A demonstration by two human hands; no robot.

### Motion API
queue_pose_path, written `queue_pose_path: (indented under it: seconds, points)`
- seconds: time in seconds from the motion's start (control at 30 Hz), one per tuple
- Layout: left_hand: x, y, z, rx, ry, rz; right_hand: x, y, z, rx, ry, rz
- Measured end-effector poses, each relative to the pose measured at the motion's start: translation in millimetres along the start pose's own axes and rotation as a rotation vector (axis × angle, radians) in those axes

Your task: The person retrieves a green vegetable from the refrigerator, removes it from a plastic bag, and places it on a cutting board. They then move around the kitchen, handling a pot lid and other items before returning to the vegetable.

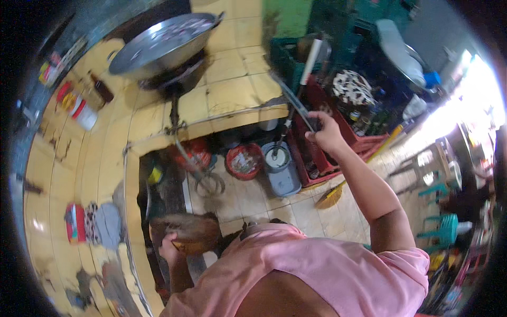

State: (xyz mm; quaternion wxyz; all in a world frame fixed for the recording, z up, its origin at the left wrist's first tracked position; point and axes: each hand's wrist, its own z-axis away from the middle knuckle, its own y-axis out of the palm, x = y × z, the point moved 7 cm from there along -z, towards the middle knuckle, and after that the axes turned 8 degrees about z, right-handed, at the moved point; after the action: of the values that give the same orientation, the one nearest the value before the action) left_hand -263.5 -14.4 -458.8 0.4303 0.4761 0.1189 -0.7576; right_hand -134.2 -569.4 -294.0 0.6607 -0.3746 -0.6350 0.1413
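My left hand (170, 249) is closed on the edge of a thick brown wooden chopping board (198, 232), low beside the tiled counter. In my right hand (328, 132) is a long, narrow knife (290, 95) with a dark handle, its grey blade slanting up and left towards the counter's corner. A large metal wok (163, 45) with liquid and pale pieces in it sits on a gas burner (177, 74) at the far left, away from both hands.
Under the yellow tiled counter (222, 95) are a red basin (244, 161) and a grey-blue tub (285, 179). Red crates (311, 153) and a broom (330, 196) stand at the right. Bottles and folded cloths (108, 226) lie along the left counter.
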Motion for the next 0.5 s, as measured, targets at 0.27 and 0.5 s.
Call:
queue_pose_path:
  seconds: [0.27, 0.5]
  points:
    - [24, 13, 47, 0.212, -0.094, 0.037, -2, 102, -115, -0.127, 0.048, 0.261]
    - [42, -5, 21, 0.196, 0.161, -0.239, 10, 149, -157, -0.075, 0.211, 0.439]
